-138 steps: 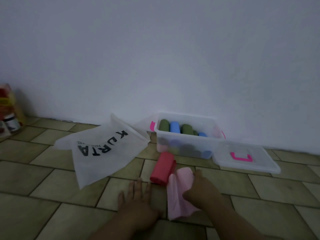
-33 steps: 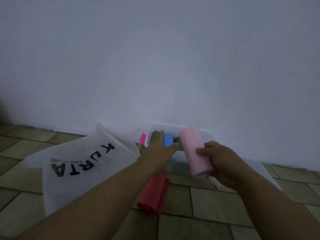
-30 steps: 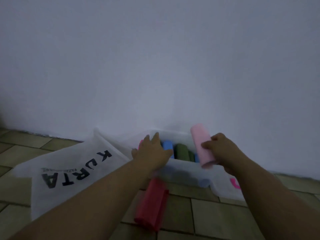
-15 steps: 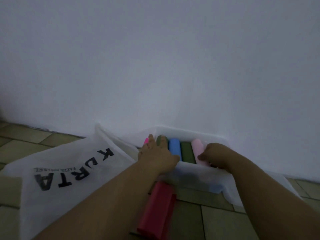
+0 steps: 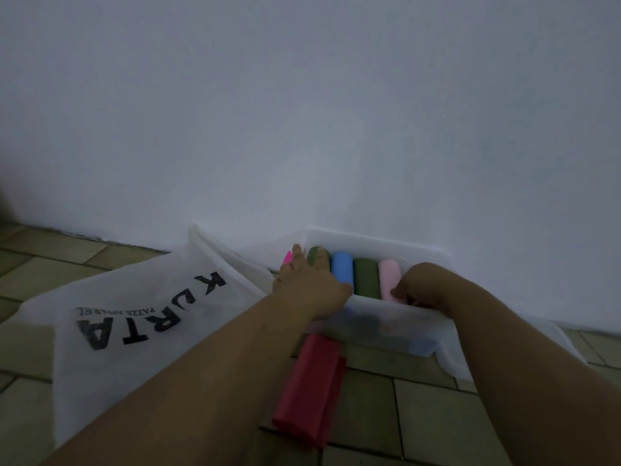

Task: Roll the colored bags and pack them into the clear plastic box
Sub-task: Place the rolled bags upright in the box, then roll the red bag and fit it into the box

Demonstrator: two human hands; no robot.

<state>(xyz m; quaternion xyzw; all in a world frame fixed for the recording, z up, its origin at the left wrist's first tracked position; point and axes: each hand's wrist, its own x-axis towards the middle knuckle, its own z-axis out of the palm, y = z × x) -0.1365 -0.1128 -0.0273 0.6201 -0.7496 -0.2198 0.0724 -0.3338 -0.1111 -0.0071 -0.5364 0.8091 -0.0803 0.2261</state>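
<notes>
View from my head, looking down along both bare forearms to a clear plastic box that sits on a floor of olive-tan tiles, right against a plain white wall. Four rolled bags lie side by side in the box's top layer, left to right: a dark green roll, a blue roll, a second dark green roll and a light pink roll. Darker rolls show dimly through the front wall below them. My left hand lies flat on the box's left end, fingers straight and close together, their tips over the first green roll, beside a bright pink latch. My right hand is curled over the near end of the light pink roll, thumb against it, the other fingers tucked out of sight. A red rolled bag lies on the floor just in front of the box. A flat white fabric bag printed "KURTA" lies to the left.
</notes>
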